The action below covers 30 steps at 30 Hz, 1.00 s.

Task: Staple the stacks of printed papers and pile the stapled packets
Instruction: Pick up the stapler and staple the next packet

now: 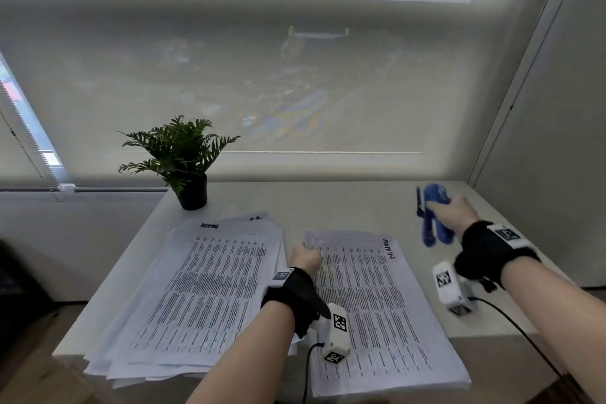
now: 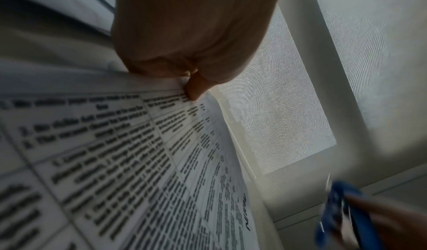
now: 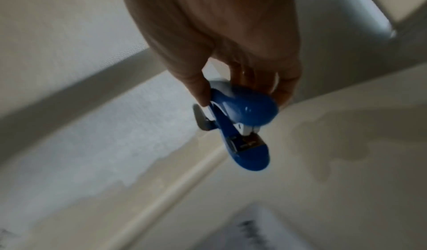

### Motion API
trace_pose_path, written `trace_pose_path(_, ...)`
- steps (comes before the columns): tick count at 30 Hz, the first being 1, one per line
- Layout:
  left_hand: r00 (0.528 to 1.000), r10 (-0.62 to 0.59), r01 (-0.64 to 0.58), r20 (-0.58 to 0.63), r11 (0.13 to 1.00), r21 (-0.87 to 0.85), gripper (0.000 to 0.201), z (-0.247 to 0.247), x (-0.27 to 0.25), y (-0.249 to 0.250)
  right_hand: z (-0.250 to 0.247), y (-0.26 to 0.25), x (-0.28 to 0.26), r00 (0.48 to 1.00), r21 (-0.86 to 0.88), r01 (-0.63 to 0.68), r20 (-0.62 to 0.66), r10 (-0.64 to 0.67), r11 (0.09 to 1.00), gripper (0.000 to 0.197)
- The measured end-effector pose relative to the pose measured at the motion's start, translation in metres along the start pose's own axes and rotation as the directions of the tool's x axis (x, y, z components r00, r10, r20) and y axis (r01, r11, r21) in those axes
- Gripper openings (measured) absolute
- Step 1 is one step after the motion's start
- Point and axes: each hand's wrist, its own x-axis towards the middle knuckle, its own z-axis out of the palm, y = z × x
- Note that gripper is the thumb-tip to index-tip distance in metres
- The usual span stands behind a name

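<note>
**Stapler up, corner pinched**

Pale roller blinds and a grey wall close off the back of the white table (image 1: 344, 203) where we work.

Our left fingers (image 2: 194, 89) are curled onto the far left corner of the right-hand stack of papers (image 1: 377, 298), pinching it against the thumb; the wrist view shows a fingertip pressed onto the printed top sheet right at its edge. Our left hand (image 1: 305, 257) sits over that corner, with the black wrist strap and white tagged camera box behind it lying above the middle of the stack. This stack lies flat on the near right part of the table, its top sheet marked "ADMIN" by hand near the far right corner.

Our right fingers (image 3: 198, 87) are wrapped round a blue stapler (image 1: 434, 216), thumb on one side and the other fingers on the rounded top. Our right hand (image 1: 454, 211) holds it in the air above the far right part of the table, well apart from the papers. It is blurred in the head view; the right wrist view shows its mouth gaping, metal showing inside.

Left of our hands lies a second, looser pile of papers (image 1: 203, 292), sheets fanned and uneven, also marked "ADMIN". Beyond it, at the far left corner of the table, stands a small fern in a black pot (image 1: 193, 190).
</note>
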Motion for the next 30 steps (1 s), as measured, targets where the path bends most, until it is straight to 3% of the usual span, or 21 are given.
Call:
trace_pose_path(3, 0.999, 0.04, -0.041, -0.018, 0.998, -0.057, 0.064, 0.007, 0.024, -0.018, 0.029, -0.047, -0.017, 0.981, 0.409, -0.018, 0.185, -0.064, 0.912, 0.031)
trace_pose_path(5, 0.999, 0.036, -0.038, -0.024, 0.996, -0.082, 0.062, 0.009, 0.032, -0.024, 0.055, -0.068, -0.03, 0.951, 0.481, -0.066, 0.296, -0.091, 0.874, 0.025)
trace_pose_path(8, 0.999, 0.046, -0.046, 0.002, 0.994, -0.095, 0.025, 0.005, 0.017, -0.017, 0.099, -0.076, -0.037, 0.92, 0.449, -0.081, 0.378, -0.107, 0.89, 0.035)
trace_pose_path(10, 0.998, 0.069, -0.069, -0.007, 0.995, -0.069, 0.015, 0.0, -0.004, -0.006, 0.123, -0.074, -0.034, 0.929, 0.411, -0.076, 0.361, -0.086, 0.908, 0.048)
trace_pose_path(13, 0.995, 0.093, -0.094, -0.02, 0.993, -0.064, 0.013, -0.001, -0.01, -0.006, 0.146, -0.069, -0.027, 0.937, 0.38, -0.059, 0.339, -0.08, 0.923, 0.06)
trace_pose_path(18, 0.995, 0.098, -0.098, -0.009, 0.993, -0.067, 0.016, -0.001, -0.005, -0.01, 0.146, -0.08, -0.023, 0.967, 0.425, -0.017, 0.237, -0.093, 0.905, 0.054)
trace_pose_path(23, 0.995, 0.1, -0.1, -0.007, 0.989, -0.105, 0.022, -0.001, -0.002, -0.013, 0.15, -0.075, -0.017, 0.926, 0.353, -0.081, 0.373, -0.06, 0.932, 0.067)
trace_pose_path(26, 0.995, 0.1, -0.1, -0.006, 0.991, -0.091, 0.02, 0.0, -0.001, -0.015, 0.16, -0.072, -0.022, 0.926, 0.263, -0.042, 0.373, -0.061, 0.964, 0.074)
trace_pose_path(28, 0.996, 0.085, -0.086, -0.014, 0.992, -0.096, 0.014, 0.0, 0.0, -0.017, 0.167, -0.072, -0.024, 0.929, 0.211, 0.014, 0.358, -0.091, 0.977, 0.065)
trace_pose_path(30, 0.998, 0.065, -0.065, -0.005, 0.992, -0.105, 0.005, 0.0, 0.001, -0.016, 0.17, -0.077, -0.032, 0.913, 0.234, 0.001, 0.396, -0.097, 0.972, 0.042)
